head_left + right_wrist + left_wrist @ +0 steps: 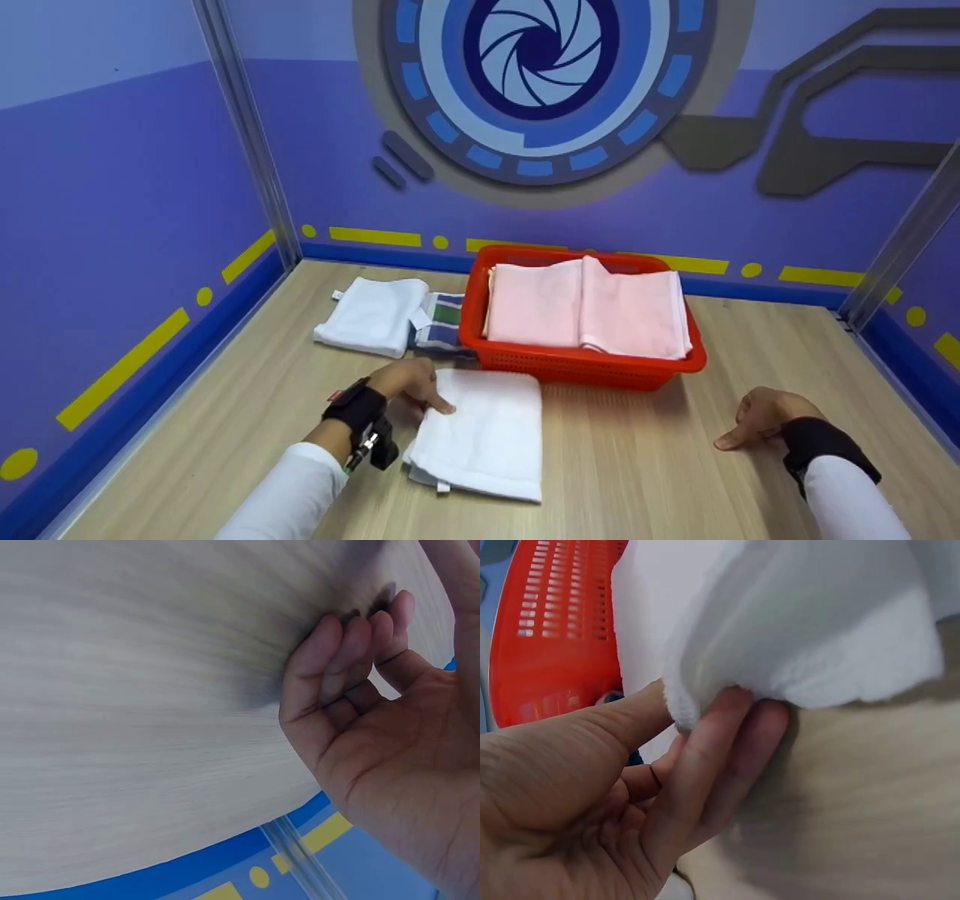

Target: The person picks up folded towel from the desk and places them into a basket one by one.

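Observation:
My left hand (411, 384) pinches the left edge of a folded white towel (491, 435) in front of the basket. In the left wrist view the thumb lies over the towel's edge and the fingers (697, 765) are under it, lifting a fold. On the right, my right hand (772, 416) rests on the wooden table, its fingers loosely curled around nothing in the right wrist view. A red plastic basket (577, 369) holds folded pink towels (630, 311) standing up against its back.
Left of the basket lie another folded white towel (375, 315) and a striped blue and green towel (442, 319), partly hidden by the basket. Purple panels (322, 150) with blue lower edges bound the table (637, 465) at the back and sides.

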